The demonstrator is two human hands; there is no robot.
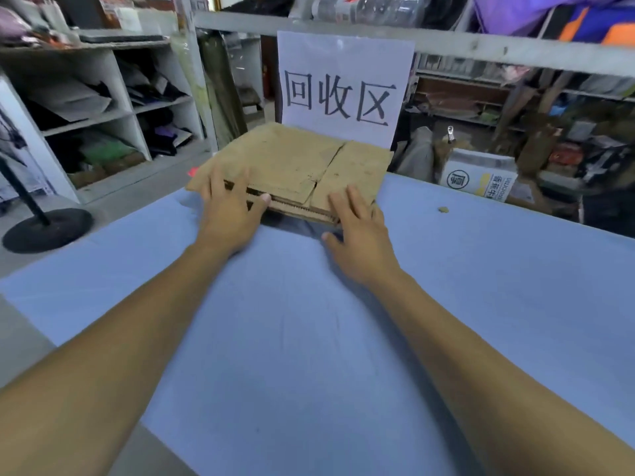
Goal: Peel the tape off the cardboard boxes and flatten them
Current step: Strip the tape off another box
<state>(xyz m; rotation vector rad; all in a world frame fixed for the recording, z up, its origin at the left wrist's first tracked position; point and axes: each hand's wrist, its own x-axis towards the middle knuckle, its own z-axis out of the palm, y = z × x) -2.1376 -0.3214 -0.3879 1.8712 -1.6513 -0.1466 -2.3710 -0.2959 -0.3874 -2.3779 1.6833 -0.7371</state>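
A stack of flattened brown cardboard boxes [292,163] lies at the far end of the blue-covered table [309,338], in front of a white paper sign [340,87] with black characters. My left hand [230,207] rests on the stack's near left corner, fingers straight on top and thumb against the front edge. My right hand [360,231] lies at the stack's near right edge, fingers straight and spread on the cardboard, thumb on the cloth. No tape is visible.
Grey shelves [103,108] stand at the left with a black round stand base [48,228] on the floor. A white printed box [477,176] and clutter sit beyond the table's right edge. A small scrap [443,210] lies on the cloth.
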